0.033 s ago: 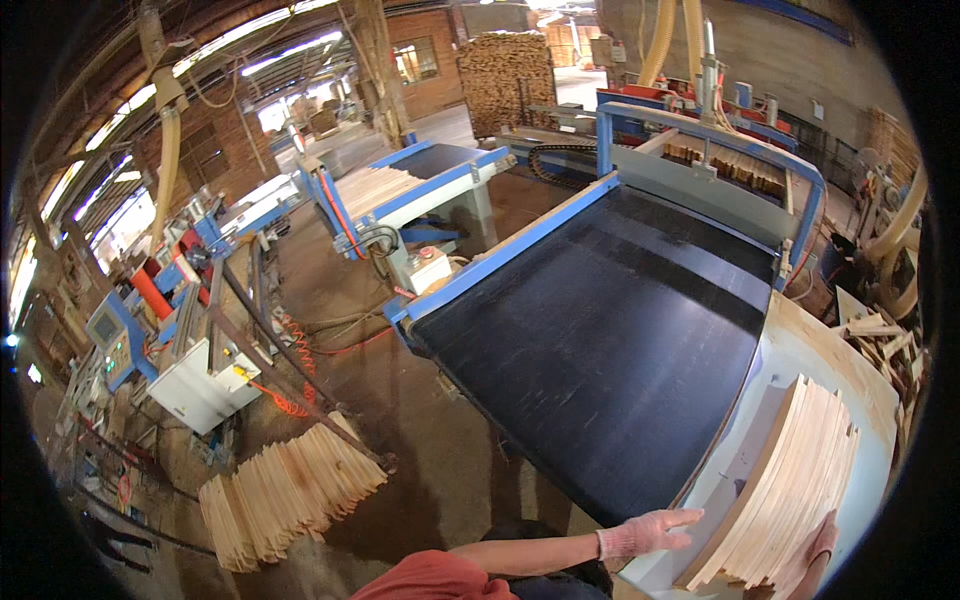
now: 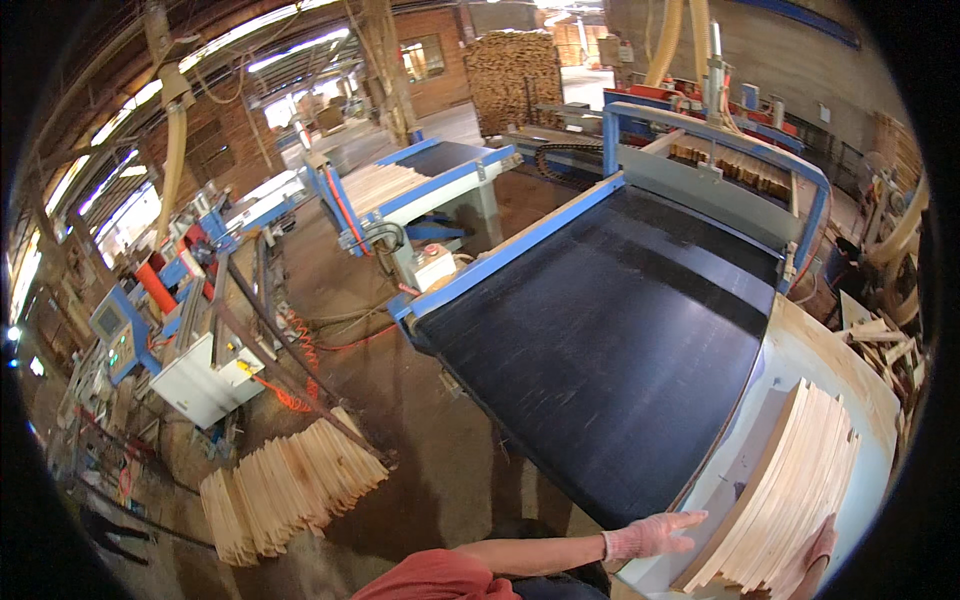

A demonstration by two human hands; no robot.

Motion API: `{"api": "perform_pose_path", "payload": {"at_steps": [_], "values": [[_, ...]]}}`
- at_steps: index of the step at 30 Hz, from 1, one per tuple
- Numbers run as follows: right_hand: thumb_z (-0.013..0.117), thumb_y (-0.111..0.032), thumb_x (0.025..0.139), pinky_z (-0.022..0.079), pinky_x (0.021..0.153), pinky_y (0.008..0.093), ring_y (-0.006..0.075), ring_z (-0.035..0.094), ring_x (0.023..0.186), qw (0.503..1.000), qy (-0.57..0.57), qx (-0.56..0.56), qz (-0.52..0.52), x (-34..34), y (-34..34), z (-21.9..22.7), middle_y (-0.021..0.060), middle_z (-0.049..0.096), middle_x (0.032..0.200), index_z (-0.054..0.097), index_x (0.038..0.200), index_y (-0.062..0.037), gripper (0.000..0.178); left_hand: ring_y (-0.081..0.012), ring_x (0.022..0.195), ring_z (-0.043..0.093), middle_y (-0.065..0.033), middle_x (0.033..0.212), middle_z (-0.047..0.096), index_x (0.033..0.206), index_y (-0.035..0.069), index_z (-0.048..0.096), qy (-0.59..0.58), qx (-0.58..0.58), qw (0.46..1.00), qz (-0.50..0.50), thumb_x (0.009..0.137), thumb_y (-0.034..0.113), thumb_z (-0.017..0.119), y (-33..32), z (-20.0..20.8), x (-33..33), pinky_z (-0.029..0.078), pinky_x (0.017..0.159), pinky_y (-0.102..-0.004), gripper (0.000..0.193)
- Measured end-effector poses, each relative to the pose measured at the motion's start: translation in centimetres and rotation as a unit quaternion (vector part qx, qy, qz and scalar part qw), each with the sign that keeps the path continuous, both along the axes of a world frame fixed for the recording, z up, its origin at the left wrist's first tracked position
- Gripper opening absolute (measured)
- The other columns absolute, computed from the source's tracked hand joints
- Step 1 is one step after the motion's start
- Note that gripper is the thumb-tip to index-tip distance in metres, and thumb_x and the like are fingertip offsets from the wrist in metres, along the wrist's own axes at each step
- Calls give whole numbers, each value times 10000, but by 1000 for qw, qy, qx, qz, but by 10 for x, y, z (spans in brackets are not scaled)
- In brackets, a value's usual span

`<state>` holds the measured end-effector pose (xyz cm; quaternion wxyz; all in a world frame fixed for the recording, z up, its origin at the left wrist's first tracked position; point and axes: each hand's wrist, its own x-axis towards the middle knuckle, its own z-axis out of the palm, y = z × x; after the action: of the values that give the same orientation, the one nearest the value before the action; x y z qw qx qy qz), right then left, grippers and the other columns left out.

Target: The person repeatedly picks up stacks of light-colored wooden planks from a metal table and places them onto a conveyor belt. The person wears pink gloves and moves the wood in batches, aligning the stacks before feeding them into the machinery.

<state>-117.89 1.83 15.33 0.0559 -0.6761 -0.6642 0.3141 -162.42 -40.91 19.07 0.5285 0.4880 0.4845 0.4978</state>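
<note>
A stack of pale wooden strips [image 2: 790, 480] lies on the light blue-grey side table [image 2: 745, 440] at the lower right. My left hand [image 2: 655, 536], in a pinkish glove, hovers just left of the strips' near end. Its fingers are stretched out and apart, holding nothing. My right hand [image 2: 820, 552], also gloved, rests against the right side of the stack near its close end. The fingers there look extended along the wood, though part of the hand is hidden by the strips and the picture's rim.
A wide black conveyor belt [image 2: 600, 340] with a blue frame [image 2: 520, 245] runs beside the table. More strips [image 2: 290, 485] are stacked at lower left, near a white machine cabinet [image 2: 205, 380] and control panel [image 2: 120, 330]. Scrap wood [image 2: 880, 335] lies beyond the table's right edge.
The view has shifted very slightly. Both hands and the strips stay practically where they were.
</note>
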Motion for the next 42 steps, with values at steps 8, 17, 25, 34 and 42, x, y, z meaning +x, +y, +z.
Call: {"api": "perform_pose_path", "payload": {"at_steps": [8,17,25,34,42], "values": [[439,-698,1106,497,1092,392,279,623,1197,990,127,-7,-61,-14,-16,25,196,712,1342,591,1474,129,918,-422,1518,463,-293,1651,451,1742,75,200,147,7,989,27,922,299,741,59,-24,51,353,1278,-436,1007],[628,-531,1098,508,750,348,143,604,861,996,64,-46,-36,-138,-104,28,36,686,948,726,1266,63,625,-323,1517,486,-185,1673,468,1712,51,288,172,71,959,213,902,246,826,5,-32,-49,375,1279,-397,991],[767,-320,938,450,615,309,91,553,721,972,229,41,39,-376,-206,17,-16,644,821,690,871,-55,284,-398,1275,667,-219,1378,656,1497,51,466,330,77,920,197,831,423,879,-91,34,-271,545,1094,-469,867],[811,-369,887,572,837,357,191,742,901,961,246,-12,123,-679,-339,87,121,807,1018,771,1129,67,501,-449,1304,628,-273,1469,623,1490,4,560,584,38,703,404,816,345,903,-230,61,-473,518,1096,-525,830],[743,-617,896,578,861,436,349,789,923,959,185,-9,216,-860,-347,70,227,812,957,792,1056,70,707,-194,1016,618,-152,1015,631,1137,-37,680,97,-179,775,598,1002,116,611,-405,-27,-455,512,926,-371,215]]}}
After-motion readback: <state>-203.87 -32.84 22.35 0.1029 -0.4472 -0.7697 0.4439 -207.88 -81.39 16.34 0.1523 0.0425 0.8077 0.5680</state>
